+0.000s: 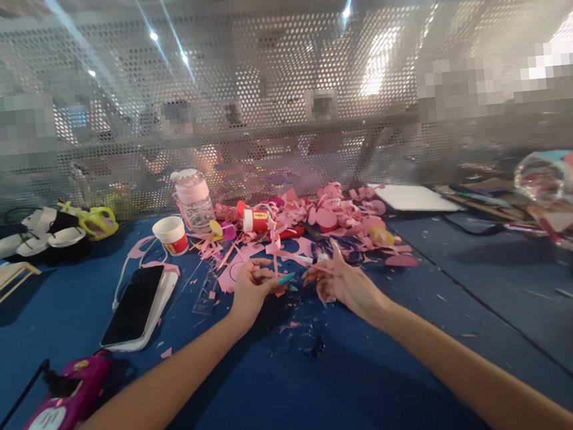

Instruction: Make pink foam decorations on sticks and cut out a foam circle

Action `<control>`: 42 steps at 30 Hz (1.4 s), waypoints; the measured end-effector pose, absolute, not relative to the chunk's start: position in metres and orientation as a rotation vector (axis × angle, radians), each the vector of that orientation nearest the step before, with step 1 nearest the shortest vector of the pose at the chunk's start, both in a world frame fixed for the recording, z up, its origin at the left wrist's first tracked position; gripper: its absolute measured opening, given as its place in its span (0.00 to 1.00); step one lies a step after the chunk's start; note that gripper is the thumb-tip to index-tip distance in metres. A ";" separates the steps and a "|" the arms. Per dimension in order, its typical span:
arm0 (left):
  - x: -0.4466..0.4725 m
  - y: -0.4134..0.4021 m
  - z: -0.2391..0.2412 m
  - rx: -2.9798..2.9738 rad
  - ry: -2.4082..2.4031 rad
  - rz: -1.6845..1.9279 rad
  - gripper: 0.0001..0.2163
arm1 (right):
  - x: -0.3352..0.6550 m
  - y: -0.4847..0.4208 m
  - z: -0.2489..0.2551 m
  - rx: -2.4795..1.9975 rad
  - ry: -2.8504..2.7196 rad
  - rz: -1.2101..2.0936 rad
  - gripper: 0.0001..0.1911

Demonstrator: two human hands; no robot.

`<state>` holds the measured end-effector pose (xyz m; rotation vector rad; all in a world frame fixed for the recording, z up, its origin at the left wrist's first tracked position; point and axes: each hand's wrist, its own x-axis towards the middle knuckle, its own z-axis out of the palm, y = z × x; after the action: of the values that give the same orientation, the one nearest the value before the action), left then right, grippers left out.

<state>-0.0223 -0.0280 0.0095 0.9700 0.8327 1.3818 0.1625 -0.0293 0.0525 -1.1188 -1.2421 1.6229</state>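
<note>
My left hand [251, 290] pinches a thin pink stick [273, 251] that stands upright, with pink paper bits stuck on it. A small teal piece [287, 279] pokes out at my left fingertips. My right hand [341, 282] hovers just to the right, fingers spread, holding nothing that I can make out. Behind both hands lies a heap of pink paper scraps [327, 221] on the blue table [292, 388].
A phone [134, 304] lies at left, a magenta device [57, 412] near the front left. A paper cup [170, 235], a clear bottle [193, 198] and a red-orange glue tube [255, 220] stand behind. A white pad [413, 198] and plastic bag [563, 197] sit right; a perforated metal screen [276, 95] closes the back.
</note>
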 end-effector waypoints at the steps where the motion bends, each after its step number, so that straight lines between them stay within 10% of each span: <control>1: -0.022 -0.028 0.010 0.976 0.830 1.377 0.23 | 0.159 -0.029 0.054 -1.083 -1.208 1.807 0.29; 7: -0.021 -0.028 0.013 0.956 0.811 1.351 0.21 | 0.159 -0.033 0.062 -0.603 -1.130 2.399 0.23; 42: -0.022 -0.027 0.010 0.985 0.901 1.339 0.10 | 0.122 -0.056 0.036 -0.774 -0.779 2.167 0.08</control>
<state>-0.0216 -0.0273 0.0103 0.9854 0.9013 1.3391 0.1223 -0.0560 0.0362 -0.7736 -0.7789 2.1673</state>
